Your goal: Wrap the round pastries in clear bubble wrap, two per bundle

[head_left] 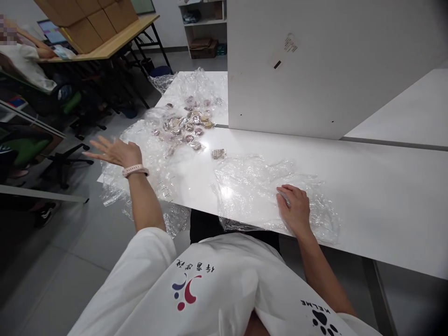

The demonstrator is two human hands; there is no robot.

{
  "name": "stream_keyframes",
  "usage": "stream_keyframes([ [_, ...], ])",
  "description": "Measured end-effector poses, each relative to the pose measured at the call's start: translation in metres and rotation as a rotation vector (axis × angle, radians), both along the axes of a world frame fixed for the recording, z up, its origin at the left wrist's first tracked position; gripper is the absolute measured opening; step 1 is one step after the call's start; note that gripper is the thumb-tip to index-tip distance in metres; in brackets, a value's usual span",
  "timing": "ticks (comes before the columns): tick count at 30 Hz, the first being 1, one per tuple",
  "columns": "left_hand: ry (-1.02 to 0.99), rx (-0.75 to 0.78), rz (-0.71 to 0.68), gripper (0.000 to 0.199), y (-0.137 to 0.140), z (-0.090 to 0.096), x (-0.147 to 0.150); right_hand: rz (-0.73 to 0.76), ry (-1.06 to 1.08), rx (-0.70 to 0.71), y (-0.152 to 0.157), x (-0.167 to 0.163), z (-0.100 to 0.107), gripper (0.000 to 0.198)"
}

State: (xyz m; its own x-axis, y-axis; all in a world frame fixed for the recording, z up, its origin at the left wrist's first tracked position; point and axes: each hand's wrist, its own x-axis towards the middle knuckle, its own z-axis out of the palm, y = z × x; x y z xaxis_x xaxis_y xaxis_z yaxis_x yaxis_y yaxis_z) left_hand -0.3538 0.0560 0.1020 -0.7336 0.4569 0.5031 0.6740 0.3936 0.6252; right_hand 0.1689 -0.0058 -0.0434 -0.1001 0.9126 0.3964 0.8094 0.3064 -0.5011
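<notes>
My left hand [117,151] is stretched out over the left end of the white table, its fingers spread and nothing in them. Below it lies a crumpled heap of clear plastic film [154,170], part of which hangs off the edge. My right hand [294,207] rests on a wide piece of clear plastic wrap [252,179], with its fingers curled and a fold of the plastic between thumb and forefinger. Small round brown and gold items [189,126] lie scattered among the film. One small brownish packet [219,153] sits apart, nearer the middle.
A tall white panel [297,70] stands on the white table [385,200] behind the wrap. At the far left, a person [26,60] sits by a wooden desk [140,25] with cardboard boxes [94,28]. An office chair [63,158] and a shelf [206,21] are beyond.
</notes>
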Motion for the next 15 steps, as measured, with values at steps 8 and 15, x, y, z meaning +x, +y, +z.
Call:
stream_keyframes([
  [8,0.000,-0.391,-0.814,0.051,0.039,-0.068,0.178,-0.001,0.027,-0.010,0.000,-0.001,0.000,0.027],
  [15,-0.005,-0.543,-0.950,0.031,0.062,-0.100,0.177,0.010,0.041,-0.005,-0.001,0.000,0.001,0.027],
])
